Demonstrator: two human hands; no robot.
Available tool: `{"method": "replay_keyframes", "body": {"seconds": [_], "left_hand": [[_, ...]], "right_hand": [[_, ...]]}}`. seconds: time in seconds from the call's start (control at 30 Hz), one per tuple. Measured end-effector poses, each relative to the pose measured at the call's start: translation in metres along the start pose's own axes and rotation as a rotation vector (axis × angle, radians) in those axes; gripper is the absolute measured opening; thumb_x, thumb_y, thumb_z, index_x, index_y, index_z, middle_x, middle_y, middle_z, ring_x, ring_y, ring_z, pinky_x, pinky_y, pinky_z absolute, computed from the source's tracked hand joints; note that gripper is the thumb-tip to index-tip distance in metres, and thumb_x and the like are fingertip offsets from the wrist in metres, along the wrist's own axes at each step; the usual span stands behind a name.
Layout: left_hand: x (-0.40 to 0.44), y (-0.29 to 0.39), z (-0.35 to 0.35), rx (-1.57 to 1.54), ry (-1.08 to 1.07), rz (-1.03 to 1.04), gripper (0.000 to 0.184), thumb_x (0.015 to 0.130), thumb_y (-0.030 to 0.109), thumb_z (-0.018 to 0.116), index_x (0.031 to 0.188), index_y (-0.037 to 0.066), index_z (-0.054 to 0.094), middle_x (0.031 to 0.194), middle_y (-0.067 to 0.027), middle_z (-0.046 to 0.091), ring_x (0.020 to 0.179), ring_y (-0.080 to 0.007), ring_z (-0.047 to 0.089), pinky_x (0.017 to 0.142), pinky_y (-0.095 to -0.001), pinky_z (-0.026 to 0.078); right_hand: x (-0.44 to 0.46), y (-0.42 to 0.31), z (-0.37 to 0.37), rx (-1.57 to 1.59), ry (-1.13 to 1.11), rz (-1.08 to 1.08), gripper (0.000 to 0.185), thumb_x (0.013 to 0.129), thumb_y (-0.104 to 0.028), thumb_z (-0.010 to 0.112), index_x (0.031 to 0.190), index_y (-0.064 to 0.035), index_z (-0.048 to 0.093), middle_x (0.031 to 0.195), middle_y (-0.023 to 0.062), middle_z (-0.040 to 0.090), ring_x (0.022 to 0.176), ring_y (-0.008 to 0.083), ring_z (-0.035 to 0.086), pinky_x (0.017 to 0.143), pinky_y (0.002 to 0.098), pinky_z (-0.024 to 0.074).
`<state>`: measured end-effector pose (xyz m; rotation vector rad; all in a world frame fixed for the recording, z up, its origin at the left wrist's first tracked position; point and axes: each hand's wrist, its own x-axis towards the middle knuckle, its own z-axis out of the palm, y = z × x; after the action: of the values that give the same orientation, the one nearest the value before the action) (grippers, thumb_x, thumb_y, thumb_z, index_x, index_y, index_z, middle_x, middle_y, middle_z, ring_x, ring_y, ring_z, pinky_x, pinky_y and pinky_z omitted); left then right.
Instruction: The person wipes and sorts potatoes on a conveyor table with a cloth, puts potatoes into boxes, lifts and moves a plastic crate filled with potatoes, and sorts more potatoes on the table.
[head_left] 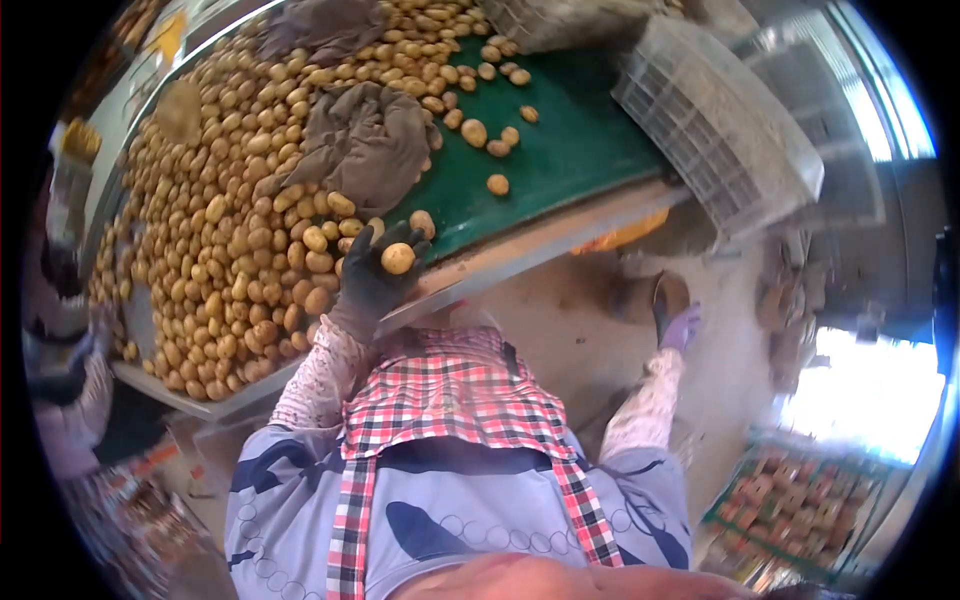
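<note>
One lilac shirt (pixel 490 500) came nearest, checked apron (pixel 455 400) over it. Left hand (pixel 372 287), at 10 o'clock: grip cupped one potato (pixel 398 259) by the green table (pixel 580 140). Right hand (pixel 682 328), at 3 o'clock: grip could not be told.

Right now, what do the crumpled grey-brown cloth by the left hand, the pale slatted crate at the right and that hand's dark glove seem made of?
The crumpled grey-brown cloth looks like matte fabric, from its loose folds. The pale slatted crate looks like dull plastic, from its even grid. The dark glove appears matte, perhaps rubber or coated knit; its texture is unclear.
</note>
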<state>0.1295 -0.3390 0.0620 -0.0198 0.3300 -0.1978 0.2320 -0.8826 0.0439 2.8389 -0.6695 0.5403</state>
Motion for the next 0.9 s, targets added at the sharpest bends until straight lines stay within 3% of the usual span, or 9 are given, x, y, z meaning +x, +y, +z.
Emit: {"method": "replay_keyframes", "body": {"seconds": [0.1,0.2,0.27,0.37,0.43,0.5,0.6,0.8,0.9], "left_hand": [[-0.008,0.002,-0.014,0.190,-0.115,0.176,0.044,0.090,0.020,0.060,0.127,0.000,0.047,0.134,-0.0164,0.050,0.121,-0.0273,0.052,0.099,-0.0380,0.044],[-0.016,0.005,-0.027,1.951,0.047,0.899,0.044,0.084,0.008,0.066,0.123,0.000,0.047,0.125,-0.0116,0.054,0.110,-0.0246,0.060,0.092,-0.0383,0.049],[-0.029,-0.003,-0.020,1.602,0.125,0.901,0.044,0.081,0.002,0.068,0.121,0.000,0.049,0.116,-0.0083,0.057,0.106,-0.0214,0.062,0.087,-0.0350,0.052],[-0.042,-0.003,-0.036,1.638,0.335,0.829,0.042,0.078,0.012,0.074,0.115,0.002,0.056,0.101,-0.0066,0.062,0.091,-0.0152,0.061,0.078,-0.0282,0.051],[-0.039,-0.020,-0.017,0.863,0.691,0.532,0.042,0.081,0.019,0.069,0.116,0.001,0.056,0.100,-0.0077,0.061,0.089,-0.0170,0.059,0.080,-0.0297,0.050],[-0.027,-0.032,-0.051,1.280,0.699,0.674,0.044,0.083,0.024,0.065,0.119,0.001,0.055,0.104,-0.0100,0.062,0.095,-0.0190,0.059,0.084,-0.0307,0.048],[-0.020,-0.048,-0.036,1.487,0.760,0.688,0.047,0.082,0.018,0.063,0.125,0.002,0.052,0.103,-0.0100,0.064,0.096,-0.0187,0.060,0.087,-0.0311,0.047],[-0.026,-0.041,-0.067,1.573,0.829,0.898,0.048,0.082,0.015,0.063,0.126,0.001,0.051,0.106,-0.0129,0.063,0.099,-0.0218,0.060,0.088,-0.0333,0.047],[-0.030,-0.030,-0.091,1.511,1.019,0.950,0.056,0.082,0.009,0.062,0.133,-0.002,0.043,0.121,-0.0153,0.056,0.108,-0.0222,0.056,0.094,-0.0316,0.044]], "right_hand": [[0.022,-0.063,-0.041,0.308,-0.202,0.055,0.056,0.084,-0.030,0.070,0.125,0.0018,0.049,0.113,0.0240,0.059,0.099,0.0350,0.057,0.090,0.0391,0.0451],[0.057,-0.111,0.009,0.839,-0.135,0.048,0.044,0.083,-0.011,0.070,0.121,0.0007,0.052,0.084,0.0124,0.060,0.073,0.0223,0.054,0.072,0.0335,0.0480],[0.080,-0.158,0.027,1.177,-0.222,0.090,0.044,0.083,-0.007,0.068,0.123,-0.0008,0.050,0.081,0.0099,0.058,0.072,0.0187,0.053,0.069,0.0329,0.0480],[0.090,-0.237,0.027,1.061,-0.334,-0.383,0.057,0.082,-0.004,0.065,0.134,-0.0036,0.042,0.113,0.0171,0.057,0.096,0.0247,0.057,0.078,0.0342,0.0472],[0.088,-0.295,0.056,0.914,-0.246,-0.797,0.069,0.077,-0.016,0.072,0.136,-0.0014,0.039,0.134,0.0231,0.048,0.120,0.0355,0.050,0.099,0.0395,0.0411],[0.054,-0.370,0.034,1.031,-0.671,-0.786,0.064,0.086,-0.021,0.065,0.139,-0.0021,0.036,0.141,0.0217,0.041,0.131,0.0334,0.038,0.108,0.0443,0.0312],[-0.008,-0.459,0.005,1.084,-0.365,-1.057,0.059,0.082,-0.034,0.069,0.129,-0.0062,0.045,0.136,0.0250,0.039,0.124,0.0432,0.040,0.104,0.0512,0.0341],[-0.158,-0.512,-0.044,0.892,-0.334,-1.321,0.044,0.070,-0.028,0.075,0.103,-0.0076,0.053,0.116,0.0194,0.044,0.104,0.0428,0.047,0.088,0.0497,0.0416],[-0.212,-0.498,-0.034,1.176,-0.741,-1.364,0.038,0.070,-0.017,0.073,0.103,-0.0077,0.057,0.113,0.0190,0.047,0.105,0.0409,0.048,0.090,0.0459,0.0423]]}}
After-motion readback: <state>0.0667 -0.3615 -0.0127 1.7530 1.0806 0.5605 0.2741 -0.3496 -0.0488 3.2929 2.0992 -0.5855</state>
